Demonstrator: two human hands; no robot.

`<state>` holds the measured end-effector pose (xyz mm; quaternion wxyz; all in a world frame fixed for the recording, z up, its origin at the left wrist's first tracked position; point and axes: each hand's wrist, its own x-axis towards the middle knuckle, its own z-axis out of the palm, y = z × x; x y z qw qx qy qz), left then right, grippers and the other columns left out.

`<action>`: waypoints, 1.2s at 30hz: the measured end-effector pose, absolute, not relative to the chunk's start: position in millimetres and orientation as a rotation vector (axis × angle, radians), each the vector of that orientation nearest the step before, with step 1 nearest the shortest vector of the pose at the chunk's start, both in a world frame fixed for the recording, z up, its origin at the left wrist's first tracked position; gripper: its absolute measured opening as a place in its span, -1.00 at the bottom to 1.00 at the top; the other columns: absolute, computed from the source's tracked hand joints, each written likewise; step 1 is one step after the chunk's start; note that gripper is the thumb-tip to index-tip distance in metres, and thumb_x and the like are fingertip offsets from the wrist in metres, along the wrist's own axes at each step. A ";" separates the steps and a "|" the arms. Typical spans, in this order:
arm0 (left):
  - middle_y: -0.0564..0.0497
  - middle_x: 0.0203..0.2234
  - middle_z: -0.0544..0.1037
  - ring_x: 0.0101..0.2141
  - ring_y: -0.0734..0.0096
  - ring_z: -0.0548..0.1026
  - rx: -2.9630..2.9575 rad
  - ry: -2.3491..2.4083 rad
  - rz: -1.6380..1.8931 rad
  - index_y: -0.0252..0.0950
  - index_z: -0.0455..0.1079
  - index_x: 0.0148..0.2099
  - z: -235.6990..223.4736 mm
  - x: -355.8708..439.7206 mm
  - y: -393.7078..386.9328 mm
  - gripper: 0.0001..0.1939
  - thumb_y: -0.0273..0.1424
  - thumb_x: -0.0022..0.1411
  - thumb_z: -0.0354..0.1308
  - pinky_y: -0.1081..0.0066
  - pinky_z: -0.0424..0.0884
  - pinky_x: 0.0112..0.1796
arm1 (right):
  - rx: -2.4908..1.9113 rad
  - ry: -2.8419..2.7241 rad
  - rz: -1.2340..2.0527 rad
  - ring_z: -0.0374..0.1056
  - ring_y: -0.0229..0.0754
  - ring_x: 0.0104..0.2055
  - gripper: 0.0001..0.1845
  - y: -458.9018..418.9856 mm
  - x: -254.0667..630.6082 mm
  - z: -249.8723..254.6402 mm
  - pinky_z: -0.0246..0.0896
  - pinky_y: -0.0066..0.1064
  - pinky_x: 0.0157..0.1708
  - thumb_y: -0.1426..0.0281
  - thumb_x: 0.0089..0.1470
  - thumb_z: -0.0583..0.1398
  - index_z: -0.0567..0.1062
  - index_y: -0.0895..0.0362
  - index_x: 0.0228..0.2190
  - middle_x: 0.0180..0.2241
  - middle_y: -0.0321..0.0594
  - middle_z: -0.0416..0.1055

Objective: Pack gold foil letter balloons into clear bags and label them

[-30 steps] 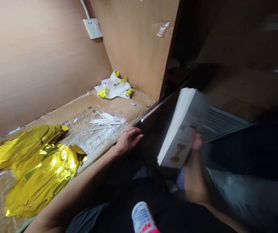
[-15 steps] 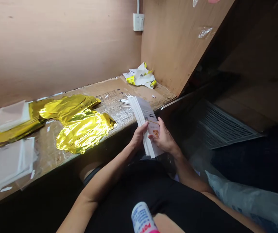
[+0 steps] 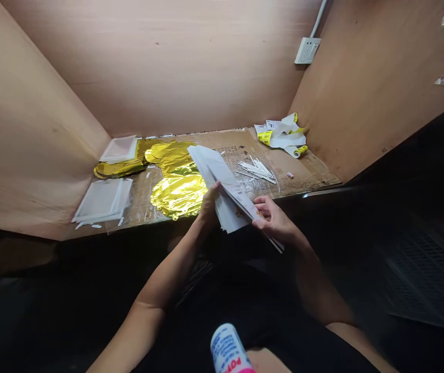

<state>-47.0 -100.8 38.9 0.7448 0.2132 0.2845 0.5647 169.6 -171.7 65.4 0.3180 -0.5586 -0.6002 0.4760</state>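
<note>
A thick stack of white printed cards is held in front of me over the bench's near edge. My left hand grips its left side from underneath, fingers wrapped round it. On the stack's lower right side my right hand pinches the top card, which is lifted a little away from the rest. Behind the cards, gold foil balloons lie flat on the cardboard-covered bench.
Clear plastic bags lie at the bench's left, another pile behind them. White sticks and crumpled yellow-and-white label backing sit to the right. A wall socket is above. A bottle rests on my lap.
My right hand brought the card stack over from the right, my left hand left the bench edge and took hold of it too. The view swung left, and the top card now fans away.
</note>
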 end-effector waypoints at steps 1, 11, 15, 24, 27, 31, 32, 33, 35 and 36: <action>-0.20 -0.09 0.74 0.09 -0.18 0.67 0.451 0.641 1.310 -0.36 0.56 0.09 40.9 -53.1 -94.9 -0.43 -0.08 0.18 0.41 -0.07 0.57 0.20 | -1.465 -1.609 1.261 0.49 0.20 0.13 -0.23 -173.6 173.1 64.5 0.44 0.06 0.13 0.15 -0.14 0.43 0.41 0.07 0.11 0.11 0.03 0.51; -0.15 0.01 0.72 0.21 -0.16 0.60 0.612 0.645 1.308 -0.26 0.50 0.23 52.8 -44.8 -39.4 -0.39 -0.16 0.18 0.22 -0.12 0.53 0.24 | -1.077 -0.965 1.588 0.50 0.16 -0.02 -0.09 -249.8 291.8 11.8 0.42 -0.10 -0.15 -0.17 -0.12 0.37 0.47 0.05 0.17 0.14 0.09 0.54; -0.20 0.02 0.71 0.20 -0.22 0.60 0.625 0.553 1.079 -0.31 0.49 0.21 51.7 17.8 -20.6 -0.36 -0.17 0.10 0.21 -0.19 0.51 0.24 | -0.931 -0.641 1.424 0.46 0.19 0.01 0.17 -281.9 322.3 -6.5 0.43 -0.03 -0.12 -0.36 -0.19 0.31 0.37 -0.02 0.32 0.26 0.10 0.43; -0.43 -0.01 0.66 0.14 -0.26 0.59 1.201 0.918 0.876 -0.45 0.44 0.11 37.9 245.6 17.4 -0.51 -0.18 0.30 0.26 -0.12 0.49 0.17 | -1.023 -0.502 1.224 0.35 0.26 0.09 0.14 -326.3 338.1 -19.2 0.33 0.06 -0.04 -0.38 -0.17 0.25 0.27 -0.12 0.33 0.33 0.03 0.31; -0.45 0.32 0.46 0.43 -0.38 0.24 1.781 0.949 0.895 -0.36 0.43 0.21 24.2 236.8 18.2 -0.43 -0.17 0.28 0.38 -0.20 0.24 0.32 | -1.011 -0.466 1.258 0.36 0.27 0.10 0.12 -337.8 337.0 -35.0 0.34 0.07 -0.04 -0.41 -0.14 0.22 0.27 -0.11 0.32 0.34 0.03 0.30; -0.37 0.49 0.21 0.46 -0.43 0.08 2.529 0.979 0.628 -0.22 0.44 0.27 -10.0 180.1 13.2 -0.58 -0.21 0.47 0.16 -0.38 0.04 0.32 | -0.960 -0.386 1.258 0.38 0.27 0.09 0.17 -336.0 336.0 -52.6 0.36 0.08 -0.05 -0.41 -0.13 0.23 0.21 -0.14 0.38 0.32 0.04 0.33; -0.39 0.44 0.26 0.39 -0.41 0.17 2.616 1.011 0.563 -0.23 0.47 0.24 -17.0 170.3 12.2 -0.62 -0.24 0.51 0.08 -0.36 0.11 0.28 | -0.952 -0.373 1.268 0.38 0.27 0.10 0.18 -333.2 336.0 -55.6 0.37 0.08 -0.04 -0.39 -0.13 0.26 0.22 -0.12 0.39 0.33 0.05 0.34; -0.40 0.35 0.33 0.31 -0.34 0.26 2.665 1.021 0.516 -0.25 0.50 0.20 -22.4 164.2 11.9 -0.65 -0.28 0.53 0.02 -0.29 0.20 0.24 | -0.940 -0.366 1.279 0.38 0.27 0.11 0.19 -330.1 335.9 -58.0 0.38 0.08 -0.03 -0.36 -0.14 0.28 0.23 -0.10 0.39 0.33 0.06 0.34; -0.36 0.17 0.41 0.14 -0.13 0.39 2.707 0.948 0.478 -0.28 0.53 0.10 -28.1 162.2 14.1 -0.67 -0.38 0.53 -0.04 -0.07 0.33 0.16 | -0.907 -0.369 1.308 0.38 0.26 0.13 0.15 -324.2 335.2 -61.0 0.39 0.08 -0.01 -0.31 -0.12 0.30 0.26 -0.06 0.38 0.34 0.06 0.34; -0.33 0.09 0.43 0.07 -0.04 0.41 2.714 0.882 0.467 -0.30 0.54 0.04 -28.6 164.9 17.1 -0.69 -0.43 0.51 -0.04 0.01 0.37 0.13 | -0.891 -0.379 1.316 0.39 0.25 0.13 0.12 -321.7 334.2 -61.6 0.40 0.07 -0.01 -0.29 -0.11 0.29 0.28 -0.05 0.37 0.34 0.05 0.35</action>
